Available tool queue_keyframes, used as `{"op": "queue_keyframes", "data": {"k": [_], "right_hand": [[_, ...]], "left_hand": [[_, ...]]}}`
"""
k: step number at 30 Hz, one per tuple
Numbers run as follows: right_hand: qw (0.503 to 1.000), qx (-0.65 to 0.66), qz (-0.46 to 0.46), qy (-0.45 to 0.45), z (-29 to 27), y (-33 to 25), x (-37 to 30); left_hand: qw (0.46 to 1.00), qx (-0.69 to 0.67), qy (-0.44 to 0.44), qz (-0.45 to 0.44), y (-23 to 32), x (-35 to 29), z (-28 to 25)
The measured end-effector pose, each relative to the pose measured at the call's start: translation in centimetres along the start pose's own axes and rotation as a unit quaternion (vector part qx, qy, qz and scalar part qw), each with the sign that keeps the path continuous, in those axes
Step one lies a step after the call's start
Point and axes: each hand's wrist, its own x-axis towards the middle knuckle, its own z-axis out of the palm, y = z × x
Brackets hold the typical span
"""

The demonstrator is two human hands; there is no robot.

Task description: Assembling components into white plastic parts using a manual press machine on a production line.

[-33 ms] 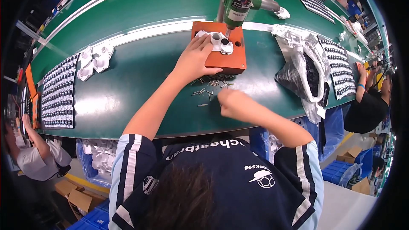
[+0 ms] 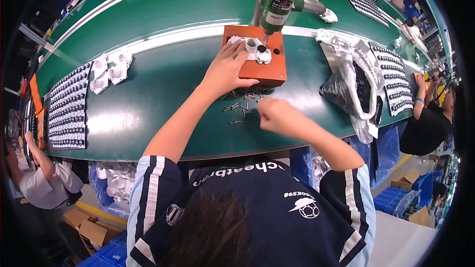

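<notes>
My left hand (image 2: 228,66) lies over the left side of a white moulded housing (image 2: 264,56), its fingers pressing the part onto an orange block (image 2: 269,73). The thumb rests along the block's front edge. Directly above the housing is the spindle (image 2: 265,37) of a green press (image 2: 275,0). My right hand (image 2: 277,115) is curled closed, just right of several small metal pins (image 2: 234,107) scattered on the green table. Its fingertips face down and away, so whatever they hold is hidden.
At left stand a tray of dark-topped parts (image 2: 69,111) and loose white housings (image 2: 118,73). A plastic bag of dark parts (image 2: 362,86) and another tray (image 2: 394,79) lie at right. Co-workers sit at both sides; blue bins (image 2: 396,200) stand below.
My right hand has shifted slightly right and nearer to me, away from the pins. The left hand stays on the housing.
</notes>
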Motion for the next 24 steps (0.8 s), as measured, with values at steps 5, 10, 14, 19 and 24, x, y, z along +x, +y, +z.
{"op": "queue_keyframes", "data": {"k": [5, 10, 14, 19, 24], "right_hand": [[0.978, 0.104, 0.127, 0.129, -6.7, 1.8, 1.9], [0.942, 0.209, 0.131, 0.228, -6.0, 6.1, 6.1], [0.931, 0.213, 0.127, 0.268, -4.1, 7.5, 8.6], [0.942, 0.157, 0.102, 0.279, -3.5, 7.9, 9.5], [0.948, 0.129, 0.099, 0.273, -3.7, 7.0, 9.4]], "left_hand": [[1.0, 0.006, -0.004, 0.001, -0.1, -0.3, -0.2], [1.0, -0.001, 0.004, 0.002, 0.0, 0.0, -0.2], [1.0, -0.009, 0.004, 0.002, 0.1, 0.0, 0.0], [1.0, 0.003, 0.003, 0.004, 0.0, -0.1, -0.2], [1.0, 0.0, 0.006, 0.004, -0.1, -0.1, -0.2]]}}
